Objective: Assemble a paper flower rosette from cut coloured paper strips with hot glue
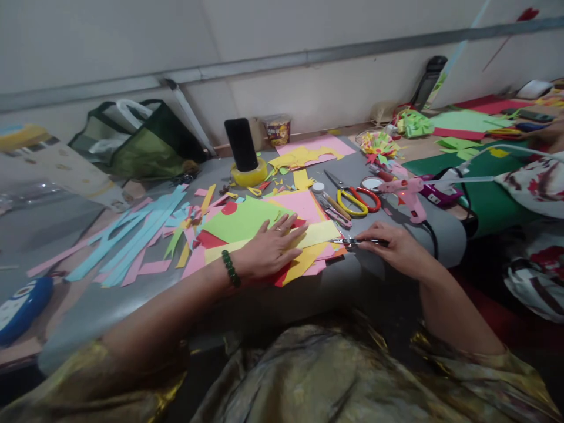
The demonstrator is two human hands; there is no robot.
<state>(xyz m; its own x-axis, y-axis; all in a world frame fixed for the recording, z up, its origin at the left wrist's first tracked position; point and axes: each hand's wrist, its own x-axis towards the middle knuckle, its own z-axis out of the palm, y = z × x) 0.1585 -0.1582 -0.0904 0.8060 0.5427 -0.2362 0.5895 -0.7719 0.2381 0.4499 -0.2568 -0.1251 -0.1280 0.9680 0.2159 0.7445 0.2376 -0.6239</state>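
We pressed yellow strip (324, 234) flat under spread left hand (274, 245), near-left of scissors (347, 190); right hand (396, 248), nearer us than scissors, gripped tool (349, 241), tip at strip's end. Looser palm could have let strip skid, tool nicking sheets (307, 259) beneath.

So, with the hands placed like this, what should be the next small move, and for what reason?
I would probably press the left hand a little more on the pale yellow strip: the hand lies flat there, but the strip's right end reaches beyond it, over coloured sheets, and the slim tool in the right hand is at that end, so the strip might shift.
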